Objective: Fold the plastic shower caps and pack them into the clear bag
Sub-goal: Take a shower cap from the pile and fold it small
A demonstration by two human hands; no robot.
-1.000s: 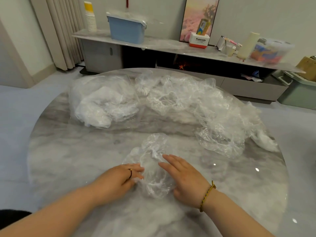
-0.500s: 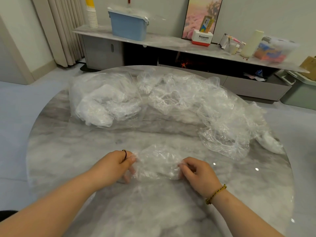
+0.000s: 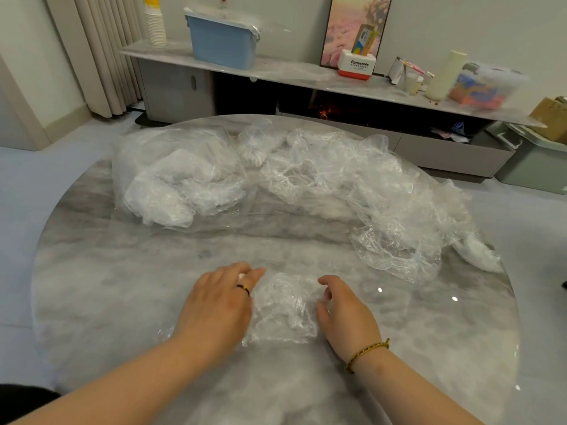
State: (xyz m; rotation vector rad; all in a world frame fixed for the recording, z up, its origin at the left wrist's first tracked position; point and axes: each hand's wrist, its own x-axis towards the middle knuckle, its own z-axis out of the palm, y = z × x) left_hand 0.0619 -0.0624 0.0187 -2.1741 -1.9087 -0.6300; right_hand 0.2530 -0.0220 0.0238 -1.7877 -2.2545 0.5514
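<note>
Pressing a crumpled shower cap (image 3: 283, 305), the left hand (image 3: 216, 306) lies flat-fingered, gripping nothing. Whether the curled right hand (image 3: 346, 312) pinches it is unclear.

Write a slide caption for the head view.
Left hand and right hand rest on a crumpled clear plastic shower cap on a round grey marble table, clear bag of folded caps behind.

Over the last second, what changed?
The shower cap went from spread flat to a compact folded wad between the hands. Both hands pinched its ends half a second ago; now the left hand rests on its left edge and the right hand touches its right edge with curled fingers. The clear bag and loose pile stayed put.
</note>
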